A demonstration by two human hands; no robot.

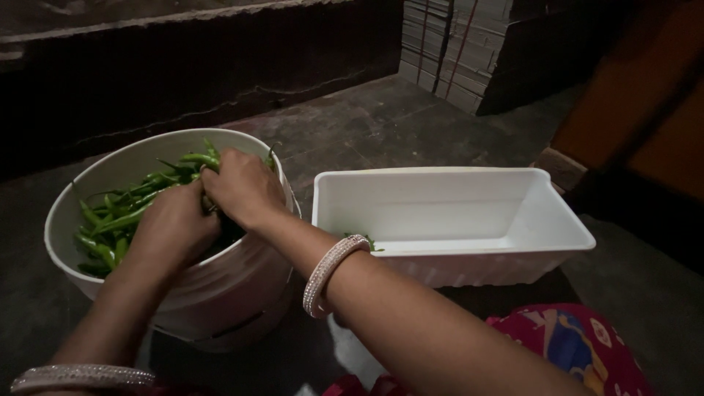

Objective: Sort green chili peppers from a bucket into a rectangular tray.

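Both hands were down in the round white bucket (88, 180) at the left of the frame, among the green chillies (121, 216). The left hand (172, 227) and right hand (242, 187) touched, fingers curled around chillies. At centre right sat a rectangular white tub (513, 249), just beside the bucket.

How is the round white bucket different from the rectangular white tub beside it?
The round white bucket is round and deep; the rectangular white tub is box-shaped and shallower. The bucket holds many green chillies, with the left hand and the right hand in it; the tub is almost empty. Both are white.
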